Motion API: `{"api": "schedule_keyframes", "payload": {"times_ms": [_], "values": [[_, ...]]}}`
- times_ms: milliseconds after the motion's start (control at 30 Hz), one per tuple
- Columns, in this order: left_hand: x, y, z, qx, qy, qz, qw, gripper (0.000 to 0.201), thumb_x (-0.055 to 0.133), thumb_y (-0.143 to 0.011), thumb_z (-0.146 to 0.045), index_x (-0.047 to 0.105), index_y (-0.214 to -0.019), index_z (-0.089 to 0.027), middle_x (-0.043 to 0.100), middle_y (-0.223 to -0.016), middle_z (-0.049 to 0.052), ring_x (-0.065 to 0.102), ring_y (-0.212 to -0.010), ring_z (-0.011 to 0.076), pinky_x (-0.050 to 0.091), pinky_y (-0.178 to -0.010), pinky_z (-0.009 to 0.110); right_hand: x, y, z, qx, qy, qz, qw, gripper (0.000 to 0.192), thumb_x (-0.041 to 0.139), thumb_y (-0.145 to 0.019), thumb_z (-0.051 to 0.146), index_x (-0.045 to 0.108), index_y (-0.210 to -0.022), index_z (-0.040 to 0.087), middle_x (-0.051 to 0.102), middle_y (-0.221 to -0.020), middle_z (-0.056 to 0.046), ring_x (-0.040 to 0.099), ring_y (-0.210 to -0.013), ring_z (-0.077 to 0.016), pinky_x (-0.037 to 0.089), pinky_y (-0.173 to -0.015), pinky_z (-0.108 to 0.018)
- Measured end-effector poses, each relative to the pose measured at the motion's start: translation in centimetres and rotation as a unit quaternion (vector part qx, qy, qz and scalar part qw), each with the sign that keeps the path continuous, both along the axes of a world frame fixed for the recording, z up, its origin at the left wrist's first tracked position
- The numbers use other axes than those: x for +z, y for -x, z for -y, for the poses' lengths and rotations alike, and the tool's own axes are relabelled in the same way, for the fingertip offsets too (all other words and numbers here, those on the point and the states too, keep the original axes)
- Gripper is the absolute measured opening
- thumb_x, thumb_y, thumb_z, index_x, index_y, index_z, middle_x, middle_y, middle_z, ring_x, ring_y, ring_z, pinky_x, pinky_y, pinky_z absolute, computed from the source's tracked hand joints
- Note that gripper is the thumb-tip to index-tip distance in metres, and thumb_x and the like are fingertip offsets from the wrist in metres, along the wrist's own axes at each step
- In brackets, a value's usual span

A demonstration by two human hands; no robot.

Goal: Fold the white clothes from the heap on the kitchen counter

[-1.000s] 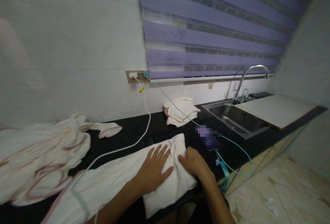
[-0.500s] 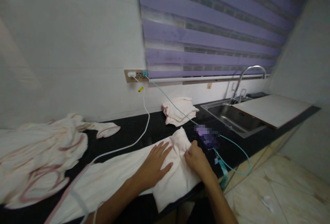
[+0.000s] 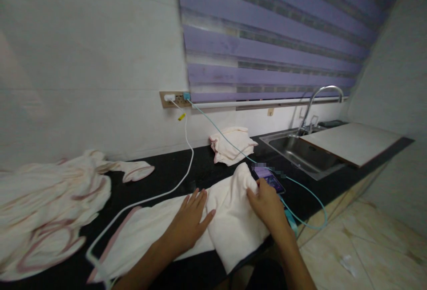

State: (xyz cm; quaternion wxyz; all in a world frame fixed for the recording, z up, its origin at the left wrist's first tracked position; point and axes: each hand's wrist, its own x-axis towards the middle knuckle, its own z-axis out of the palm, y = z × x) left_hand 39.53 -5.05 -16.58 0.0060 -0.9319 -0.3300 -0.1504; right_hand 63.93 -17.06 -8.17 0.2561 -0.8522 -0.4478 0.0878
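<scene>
Cream towel (image 3: pixel 230 219) lies along the front edge of the dark surface (image 3: pixel 173 170), its right end hanging slightly over that edge. The left hand (image 3: pixel 188 225) presses flat on it, fingers spread and released; the right hand (image 3: pixel 267 203) pinches a raised fold of the cloth. A phone (image 3: pixel 268 178) on a teal cable (image 3: pixel 300 192) sits just beside that fold, and a white cable (image 3: pixel 156 196) touches the towel's far side. Pulling the fold could well snag either lead, drag the phone off, or slide the towel over the edge.
</scene>
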Motion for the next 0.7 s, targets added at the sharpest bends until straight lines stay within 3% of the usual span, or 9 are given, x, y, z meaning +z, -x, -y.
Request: {"api": "schedule_keyframes", "payload": {"times_ms": [100,200,433,567,700], "values": [[1.2,0.7,0.4,-0.012,-0.004,0.003,1.000,0.060,0.040,-0.102,-0.057,0.060,-0.142,-0.017,0.052,-0.154,0.016,0.044,-0.146,0.0348,0.039,-0.118,0.057,0.2,-0.3,-0.1,0.004,-0.004,0.007,1.000,0.025,0.057,-0.094,0.039,0.060,-0.108,0.019,0.073,-0.098,-0.015,0.068,-0.106,-0.0310,0.043,-0.084,-0.034],[1.8,1.0,0.9,-0.042,-0.001,0.015,0.999,0.055,0.044,-0.101,-0.055,0.062,-0.140,-0.020,0.055,-0.152,0.013,0.048,-0.144,0.0324,0.044,-0.117,0.053,-0.1,-0.9,-0.3,0.006,-0.007,0.003,1.000,0.023,0.057,-0.094,0.038,0.061,-0.105,0.019,0.073,-0.097,-0.015,0.069,-0.102,-0.0298,0.043,-0.083,-0.033],[0.6,0.1,1.8,-0.062,-0.005,0.068,0.996,0.054,0.047,-0.101,-0.052,0.056,-0.142,-0.018,0.057,-0.149,0.013,0.053,-0.138,0.0288,0.050,-0.113,0.047,-1.6,-1.8,-0.4,0.008,0.005,0.000,1.000,0.020,0.053,-0.096,0.035,0.059,-0.104,0.017,0.072,-0.098,-0.015,0.068,-0.098,-0.0282,0.041,-0.078,-0.031],[1.7,-1.0,1.8,-0.029,0.046,0.152,0.987,0.041,0.046,-0.102,-0.051,0.069,-0.113,-0.019,0.067,-0.124,0.012,0.060,-0.122,0.0254,0.052,-0.108,0.044,-2.4,-1.8,-0.1,0.015,0.003,-0.014,1.000,0.019,0.055,-0.096,0.036,0.057,-0.101,0.018,0.072,-0.096,-0.014,0.068,-0.092,-0.0263,0.040,-0.074,-0.029],[2.8,-2.7,0.9,0.031,0.090,0.170,0.981,0.043,0.052,-0.098,-0.056,0.070,-0.084,-0.020,0.065,-0.098,0.008,0.062,-0.102,0.0260,0.053,-0.096,0.047,-2.9,-1.5,0.2,0.027,-0.016,-0.035,0.999,0.017,0.055,-0.095,0.036,0.055,-0.099,0.019,0.072,-0.093,-0.012,0.068,-0.090,-0.0250,0.040,-0.075,-0.029]]}}
